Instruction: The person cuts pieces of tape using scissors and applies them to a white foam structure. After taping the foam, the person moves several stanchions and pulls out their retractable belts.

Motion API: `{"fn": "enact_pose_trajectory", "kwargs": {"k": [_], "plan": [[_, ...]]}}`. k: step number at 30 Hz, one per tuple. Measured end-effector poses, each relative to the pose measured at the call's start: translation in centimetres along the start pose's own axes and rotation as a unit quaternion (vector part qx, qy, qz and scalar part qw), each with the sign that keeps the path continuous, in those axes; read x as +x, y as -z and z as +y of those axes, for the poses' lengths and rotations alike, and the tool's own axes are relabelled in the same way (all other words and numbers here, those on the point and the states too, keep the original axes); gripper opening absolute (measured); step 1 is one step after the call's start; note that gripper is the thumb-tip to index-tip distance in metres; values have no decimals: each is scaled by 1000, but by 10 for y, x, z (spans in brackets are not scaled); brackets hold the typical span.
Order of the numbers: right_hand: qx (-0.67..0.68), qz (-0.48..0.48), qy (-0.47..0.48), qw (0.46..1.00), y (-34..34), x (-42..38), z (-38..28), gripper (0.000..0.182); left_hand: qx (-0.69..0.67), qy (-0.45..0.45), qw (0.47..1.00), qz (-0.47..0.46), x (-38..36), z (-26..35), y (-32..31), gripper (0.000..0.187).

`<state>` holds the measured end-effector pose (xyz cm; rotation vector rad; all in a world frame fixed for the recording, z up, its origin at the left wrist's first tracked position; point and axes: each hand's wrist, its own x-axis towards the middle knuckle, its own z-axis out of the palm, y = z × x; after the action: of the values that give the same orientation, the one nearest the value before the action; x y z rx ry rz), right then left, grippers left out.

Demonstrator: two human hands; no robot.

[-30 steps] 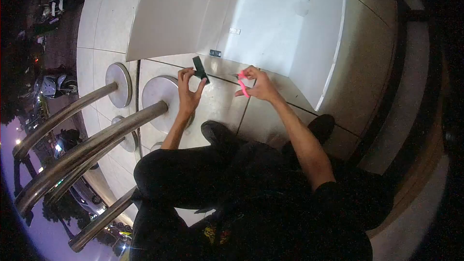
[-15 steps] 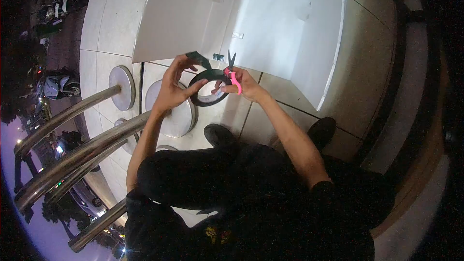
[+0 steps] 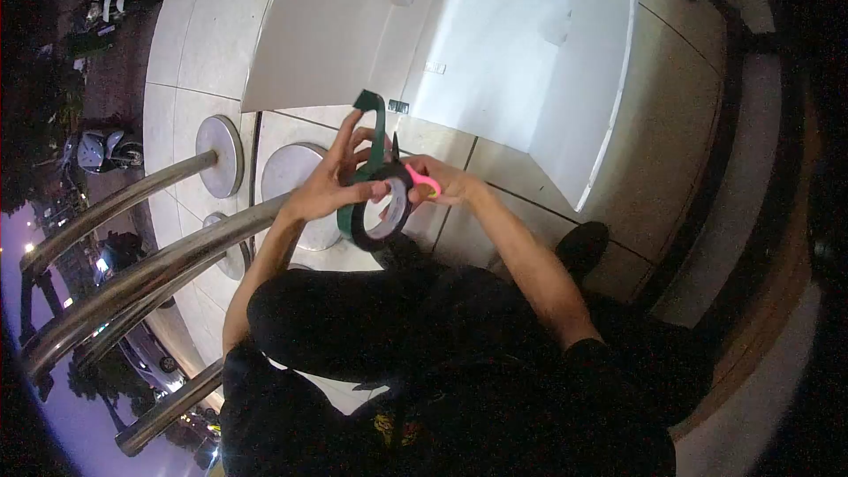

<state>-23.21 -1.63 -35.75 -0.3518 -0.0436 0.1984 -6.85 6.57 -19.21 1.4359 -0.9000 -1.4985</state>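
A roll of dark green tape [image 3: 358,228] is held between both hands, tilted, with a loose strip standing up from it. My left hand [image 3: 331,181] grips the roll, its thumb at the inner ring and its other fingers behind the strip. In my right hand [image 3: 439,178] are scissors with pink handles [image 3: 424,180], their dark blades pointing up beside the strip. The right fingers lie close to the roll's right side; whether they also grip it is hard to see.
A large white folded panel [image 3: 495,53] lies on the tiled floor [image 3: 208,44] ahead. Metal posts with round bases [image 3: 219,157] stand at the left. A dark curved rail [image 3: 751,168] runs along the right. A parked motorcycle [image 3: 110,152] shows far left.
The roll has tilted and come lower, showing its green outer side. The loose strip now stands upright. The scissors have moved down and left, closer to the strip.
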Motion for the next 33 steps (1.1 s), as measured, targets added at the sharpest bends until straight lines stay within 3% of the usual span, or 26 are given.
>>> {"fn": "enact_pose_trajectory", "kwargs": {"k": [3,5,7,11,13,15,19,21,23,25,26,33], "plan": [[-74,21,42,996,-15,8,9,62,63,16,998,-8,-18,5,0,95],[-90,24,23,995,-29,4,-6,64,-15,60,997,54,-25,7,-2,85],[-256,105,-46,960,-47,-1,-32,62,-7,62,995,82,-29,9,-1,76],[-249,82,-8,965,-30,14,-21,54,-12,1,996,91,-31,2,3,77],[-262,137,36,955,-27,18,-10,47,-77,16,990,114,-27,7,3,79],[-170,234,50,956,-28,24,-2,45,-102,36,984,139,-24,16,-2,83],[10,285,152,946,-30,31,20,46,-196,-1,971,136,-21,20,-5,91],[41,286,145,946,-29,30,25,47,-78,12,991,111,-25,12,0,93],[14,263,114,958,-27,30,25,39,-94,-14,990,102,-28,7,6,97],[-23,241,102,965,-25,30,24,40,24,-50,997,45,-33,4,13,101],[-61,221,90,969,-28,29,21,42,26,-25,997,61,-35,7,14,110],[-180,147,-20,972,-16,10,-21,54,156,96,974,132,-45,32,7,111]]}}
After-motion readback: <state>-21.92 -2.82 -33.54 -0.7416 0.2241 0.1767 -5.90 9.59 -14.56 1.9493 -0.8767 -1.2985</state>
